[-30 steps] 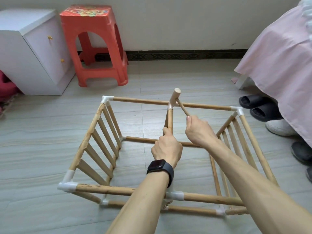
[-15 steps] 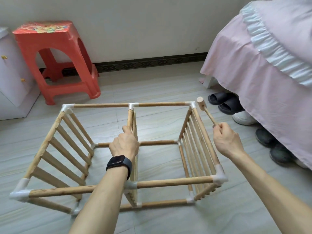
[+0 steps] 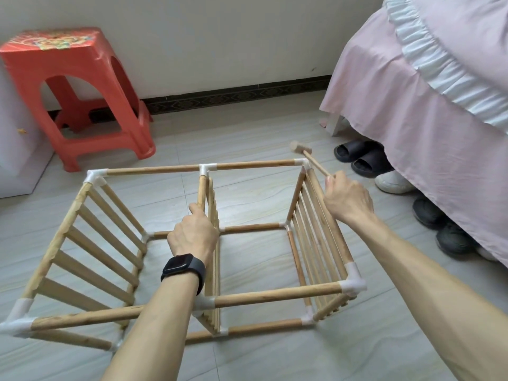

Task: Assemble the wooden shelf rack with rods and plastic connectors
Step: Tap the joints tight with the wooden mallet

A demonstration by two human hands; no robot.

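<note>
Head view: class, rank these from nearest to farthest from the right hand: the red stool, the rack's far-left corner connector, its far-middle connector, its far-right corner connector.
Measured from the right hand:
1. far-right corner connector, just ahead of it.
2. far-middle connector, farther left.
3. far-left corner connector, farther left again.
4. red stool, farthest left and back.

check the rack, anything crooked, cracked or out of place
Nothing stands out. The wooden rack lies on its side, rods straight, slats intact, white connectors look seated. The right hand holds a wooden mallet by the far right corner connector.
</note>
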